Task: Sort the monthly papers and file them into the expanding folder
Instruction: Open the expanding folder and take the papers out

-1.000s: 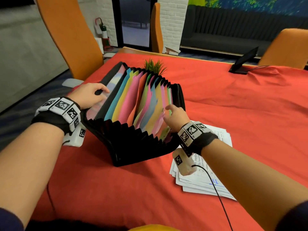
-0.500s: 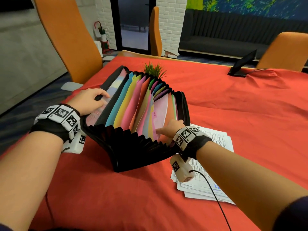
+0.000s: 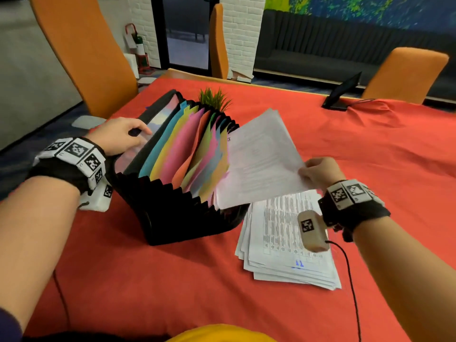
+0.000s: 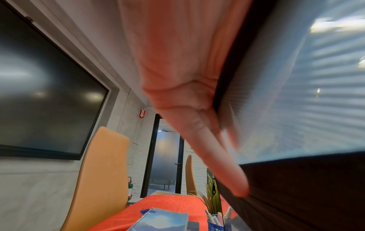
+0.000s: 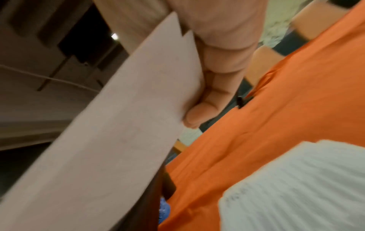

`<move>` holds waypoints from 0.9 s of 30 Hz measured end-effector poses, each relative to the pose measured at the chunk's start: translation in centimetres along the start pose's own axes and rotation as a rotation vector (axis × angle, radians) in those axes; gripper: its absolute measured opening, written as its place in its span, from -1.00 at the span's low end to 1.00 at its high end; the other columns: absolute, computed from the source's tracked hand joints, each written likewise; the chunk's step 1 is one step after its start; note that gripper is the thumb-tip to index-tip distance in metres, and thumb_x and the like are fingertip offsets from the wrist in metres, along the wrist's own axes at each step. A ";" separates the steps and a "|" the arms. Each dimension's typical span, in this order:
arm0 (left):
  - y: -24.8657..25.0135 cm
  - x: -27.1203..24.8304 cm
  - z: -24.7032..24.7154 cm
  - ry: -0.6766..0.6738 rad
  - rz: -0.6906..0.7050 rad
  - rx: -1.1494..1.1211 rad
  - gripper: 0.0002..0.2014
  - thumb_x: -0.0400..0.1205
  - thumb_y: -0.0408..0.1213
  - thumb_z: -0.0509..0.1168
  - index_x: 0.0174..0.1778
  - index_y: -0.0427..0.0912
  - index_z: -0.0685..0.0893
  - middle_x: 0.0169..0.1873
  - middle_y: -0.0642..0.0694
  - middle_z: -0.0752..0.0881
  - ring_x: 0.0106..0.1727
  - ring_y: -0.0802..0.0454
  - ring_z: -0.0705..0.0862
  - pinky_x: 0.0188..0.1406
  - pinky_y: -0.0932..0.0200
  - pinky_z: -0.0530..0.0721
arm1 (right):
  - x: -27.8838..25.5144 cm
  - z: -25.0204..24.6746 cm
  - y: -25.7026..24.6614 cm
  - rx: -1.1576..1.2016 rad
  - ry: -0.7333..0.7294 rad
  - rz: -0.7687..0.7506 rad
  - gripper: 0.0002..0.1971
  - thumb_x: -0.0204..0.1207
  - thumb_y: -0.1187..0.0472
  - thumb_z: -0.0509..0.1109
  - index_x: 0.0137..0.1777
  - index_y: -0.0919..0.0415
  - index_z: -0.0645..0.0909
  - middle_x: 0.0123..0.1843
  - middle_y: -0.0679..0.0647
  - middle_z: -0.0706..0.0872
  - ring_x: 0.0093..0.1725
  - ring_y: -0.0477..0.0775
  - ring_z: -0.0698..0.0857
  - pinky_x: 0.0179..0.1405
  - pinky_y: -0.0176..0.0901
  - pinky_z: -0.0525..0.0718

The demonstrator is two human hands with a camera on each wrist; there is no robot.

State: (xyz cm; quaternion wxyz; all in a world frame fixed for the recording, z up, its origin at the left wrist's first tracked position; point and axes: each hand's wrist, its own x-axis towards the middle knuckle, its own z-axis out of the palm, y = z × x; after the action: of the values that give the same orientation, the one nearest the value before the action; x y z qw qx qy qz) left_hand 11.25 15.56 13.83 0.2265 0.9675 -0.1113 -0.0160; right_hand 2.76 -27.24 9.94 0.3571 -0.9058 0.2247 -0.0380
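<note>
A black expanding folder (image 3: 172, 208) with coloured dividers stands fanned out on the red tablecloth (image 3: 357, 149). My left hand (image 3: 138, 134) grips its near-left wall, fingers over the rim; in the left wrist view the fingers (image 4: 213, 157) lie along the black edge of the folder (image 4: 296, 195). My right hand (image 3: 304, 171) pinches one white sheet (image 3: 256, 164) by its right edge, and the sheet is held tilted over the folder's right end. In the right wrist view the thumb (image 5: 209, 100) presses on that sheet (image 5: 118, 140). The stack of printed papers (image 3: 288, 243) lies right of the folder.
A small green plant (image 3: 214, 99) stands behind the folder. A dark tablet on a stand (image 3: 343, 95) sits at the far right of the table. Orange chairs (image 3: 84, 58) surround the table. A blue notebook (image 4: 162, 220) and a pen cup (image 4: 215, 222) lie beyond the folder.
My right hand left the folder's dividers and now holds a white sheet lifted over the folder's right end. The left hand stays on the folder's wall.
</note>
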 end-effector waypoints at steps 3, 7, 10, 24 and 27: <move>0.1 0.3 0.2 0.014 -0.009 0.019 -0.73 0.59 -0.41 0.28 0.17 -0.08 0.67 0.30 -0.19 0.62 0.30 -0.19 0.56 0.22 -0.05 0.52 | -0.2 -0.8 5.9 0.023 0.026 0.144 -0.79 0.35 0.41 0.37 -0.47 0.17 0.60 -0.39 0.22 0.62 -0.48 0.03 0.58 -0.32 -0.18 0.61; -0.2 0.6 0.2 0.019 -0.014 0.016 -0.72 0.57 -0.40 0.31 0.14 -0.01 0.68 0.25 -0.20 0.64 0.26 -0.20 0.58 0.24 -0.09 0.52 | -1.8 1.4 11.9 -0.089 -0.014 0.271 -0.87 0.42 0.40 0.36 -0.08 0.35 0.71 -0.01 0.35 0.73 -0.13 0.19 0.63 -0.16 -0.07 0.49; -0.1 0.4 0.2 0.026 -0.020 0.038 -0.72 0.57 -0.40 0.32 0.16 -0.04 0.68 0.18 -0.23 0.66 0.16 -0.21 0.60 0.12 -0.03 0.52 | -3.4 3.9 14.5 -0.127 -0.031 0.342 -0.79 0.45 0.45 0.29 0.05 0.44 0.67 0.07 0.37 0.71 0.09 0.33 0.66 -0.03 -0.05 0.53; 1.3 -0.6 0.9 0.011 0.028 -0.014 -0.77 0.57 -0.32 0.33 0.10 0.03 0.67 0.25 -0.12 0.66 0.32 -0.12 0.56 0.33 -0.07 0.49 | -5.0 4.3 -1.4 0.106 0.135 -0.375 -0.79 0.46 0.35 0.32 0.08 0.30 0.64 0.03 0.15 0.72 0.00 0.04 0.64 0.03 -0.27 0.49; 1.3 -0.8 0.9 0.017 0.028 -0.014 -0.77 0.57 -0.30 0.33 0.10 0.06 0.67 0.25 -0.09 0.67 0.33 -0.10 0.56 0.37 -0.10 0.48 | -4.8 6.8 -5.7 0.265 -0.118 -0.331 -0.77 0.44 0.37 0.30 0.08 0.27 0.64 -0.04 0.13 0.76 -0.06 0.08 0.74 0.08 -0.06 0.68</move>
State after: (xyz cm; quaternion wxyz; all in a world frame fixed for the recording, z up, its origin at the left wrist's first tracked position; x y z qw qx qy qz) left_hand 10.09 14.26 13.57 0.2345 0.9643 -0.1229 -0.0055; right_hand 2.18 -17.24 9.13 0.4743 -0.8762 0.0450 -0.0723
